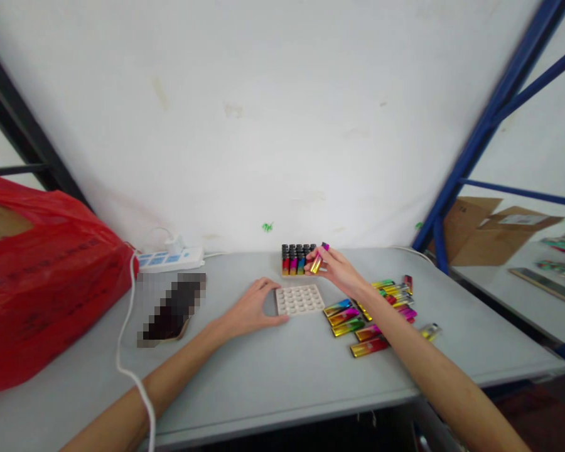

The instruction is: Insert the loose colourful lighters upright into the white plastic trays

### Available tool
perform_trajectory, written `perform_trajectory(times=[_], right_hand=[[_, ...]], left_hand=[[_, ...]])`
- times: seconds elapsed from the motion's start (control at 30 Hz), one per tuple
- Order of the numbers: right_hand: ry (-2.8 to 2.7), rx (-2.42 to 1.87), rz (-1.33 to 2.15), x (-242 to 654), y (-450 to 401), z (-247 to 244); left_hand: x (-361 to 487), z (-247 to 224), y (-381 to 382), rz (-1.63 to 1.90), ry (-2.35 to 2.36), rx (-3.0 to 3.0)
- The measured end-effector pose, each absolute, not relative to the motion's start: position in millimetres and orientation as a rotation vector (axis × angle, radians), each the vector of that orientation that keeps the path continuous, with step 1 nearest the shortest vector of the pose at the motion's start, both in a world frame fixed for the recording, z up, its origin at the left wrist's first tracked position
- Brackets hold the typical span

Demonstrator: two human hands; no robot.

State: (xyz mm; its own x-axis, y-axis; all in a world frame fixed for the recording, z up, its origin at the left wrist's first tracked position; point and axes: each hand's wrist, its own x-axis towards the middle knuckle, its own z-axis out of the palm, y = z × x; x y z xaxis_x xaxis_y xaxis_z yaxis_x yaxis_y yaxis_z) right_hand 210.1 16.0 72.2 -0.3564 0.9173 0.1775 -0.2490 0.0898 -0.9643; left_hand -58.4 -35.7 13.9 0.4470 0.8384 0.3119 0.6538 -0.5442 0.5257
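My right hand pinches a lighter, purple at one end and gold at the other, holding it tilted above the table. Behind it stands a block of upright lighters with black tops, partly hidden by my fingers. A white tray with rows of round holes lies flat in front of that block. My left hand spans the tray's left side, thumb at the near corner and fingers at the far one. Several loose shiny lighters lie in a pile right of the tray, partly under my right forearm.
A phone-like dark object, blurred out, lies on the grey table at left. Behind it are a power strip and a white cable. A red plastic bag fills the far left. Blue frame posts stand at right.
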Motion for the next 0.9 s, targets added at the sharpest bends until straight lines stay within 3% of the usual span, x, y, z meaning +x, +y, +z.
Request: perform_trajectory(times=[0.2, 0.63, 0.9], right_hand=[[-1.340, -0.797, 1.493, 207.7, 11.1, 57.7], [-1.604, -1.129, 0.848, 190.6, -2.6, 38.5], [-1.873, -1.032, 0.703, 194.9, -8.7, 42.7]], left_hand=[[-56.8, 14.8, -35.7, 0.795, 1.262, 2.361], [-53.3, 14.4, -36.4, 0.823, 1.260, 2.360], [-54.4, 7.3, -30.8, 0.824, 1.304, 2.332]])
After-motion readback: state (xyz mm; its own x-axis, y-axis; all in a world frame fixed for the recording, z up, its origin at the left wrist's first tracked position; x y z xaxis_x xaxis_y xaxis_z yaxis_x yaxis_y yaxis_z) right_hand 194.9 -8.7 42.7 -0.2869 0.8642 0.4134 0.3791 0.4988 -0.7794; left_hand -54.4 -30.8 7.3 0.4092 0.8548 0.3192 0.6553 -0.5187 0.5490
